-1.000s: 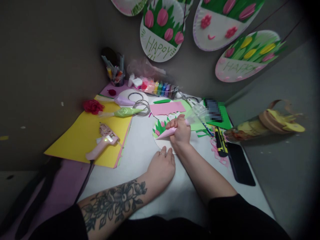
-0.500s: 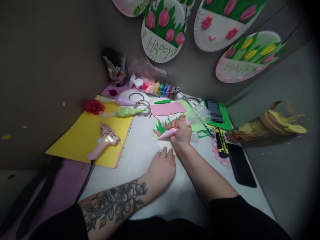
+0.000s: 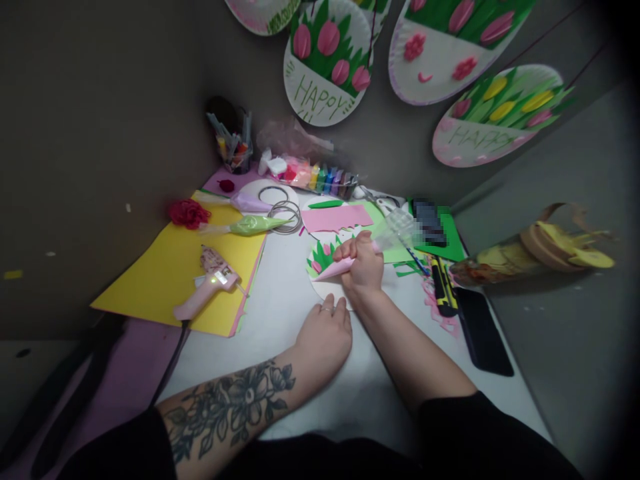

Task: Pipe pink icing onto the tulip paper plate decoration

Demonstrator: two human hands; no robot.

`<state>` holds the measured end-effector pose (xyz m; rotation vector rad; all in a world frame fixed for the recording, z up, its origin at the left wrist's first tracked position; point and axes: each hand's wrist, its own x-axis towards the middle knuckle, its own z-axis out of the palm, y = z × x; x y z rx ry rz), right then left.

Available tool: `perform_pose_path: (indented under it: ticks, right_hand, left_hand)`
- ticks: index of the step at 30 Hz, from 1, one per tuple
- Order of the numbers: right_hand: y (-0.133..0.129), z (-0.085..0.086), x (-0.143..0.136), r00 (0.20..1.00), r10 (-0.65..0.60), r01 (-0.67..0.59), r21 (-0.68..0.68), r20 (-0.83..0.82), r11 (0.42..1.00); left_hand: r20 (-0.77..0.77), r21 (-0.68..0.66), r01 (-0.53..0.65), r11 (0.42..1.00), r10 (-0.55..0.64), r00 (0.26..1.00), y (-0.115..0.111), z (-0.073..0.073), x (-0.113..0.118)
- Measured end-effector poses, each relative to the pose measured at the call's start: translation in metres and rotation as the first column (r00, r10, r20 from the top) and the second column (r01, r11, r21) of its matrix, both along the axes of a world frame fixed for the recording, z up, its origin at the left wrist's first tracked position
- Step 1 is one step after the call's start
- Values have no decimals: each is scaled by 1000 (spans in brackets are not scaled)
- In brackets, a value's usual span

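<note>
Presently, right hand: the right hand (image 3: 364, 265) is closed around a pink piping bag (image 3: 340, 266), fingers together on its wide end, the pointed tip aimed left and down over the plate.
Left hand: the left hand (image 3: 324, 335) lies palm down on the tabletop (image 3: 280, 307), fingers held together and holding nothing, its fingertips just at the near rim of the plate; a ring shows on one finger.
Paper plate: a white paper plate (image 3: 327, 288) rests flat on the tabletop between the two hands, with green paper grass and pink tulip shapes on its far-left part.
Piping bag position: above the plate, tilted; whether its tip touches the plate surface I cannot tell.
Left of the hands: a pink glue gun (image 3: 206, 291) lies on yellow paper sheets (image 3: 175, 267), well apart from the plate; a green piping bag (image 3: 253, 225) and a purple piping bag (image 3: 245, 200) lie further back, beside wire rings (image 3: 284, 213).
Behind the plate: a pink paper sheet (image 3: 334, 217) lies flat, and a row of coloured clay pots (image 3: 325, 179) sits by the wall.
Right side: a black phone (image 3: 483, 331) lies on the tabletop edge, near a yellow-and-black cutter (image 3: 440, 285).
Wall: decorated plates (image 3: 325, 67) hang above.
</note>
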<state>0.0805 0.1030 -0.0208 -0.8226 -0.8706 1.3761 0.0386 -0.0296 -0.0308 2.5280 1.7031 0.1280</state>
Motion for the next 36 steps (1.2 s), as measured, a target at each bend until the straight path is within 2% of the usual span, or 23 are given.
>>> perform_pose_path:
  ticks: [17, 28, 36]
  right_hand:
    - [-1, -2, -2, 1000, 25, -25, -28, -13, 999]
    - [-1, -2, -2, 995, 43, -47, -44, -90, 998]
    - [-1, -2, -2, 998, 36, -38, -41, -52, 998]
  left_hand:
    - [5, -19, -12, 1000, 12, 1000, 0, 4, 0]
    - [-14, -36, -3, 999, 3, 1000, 1, 4, 0]
    - [-6, -46, 2, 999, -2, 1000, 1, 3, 0]
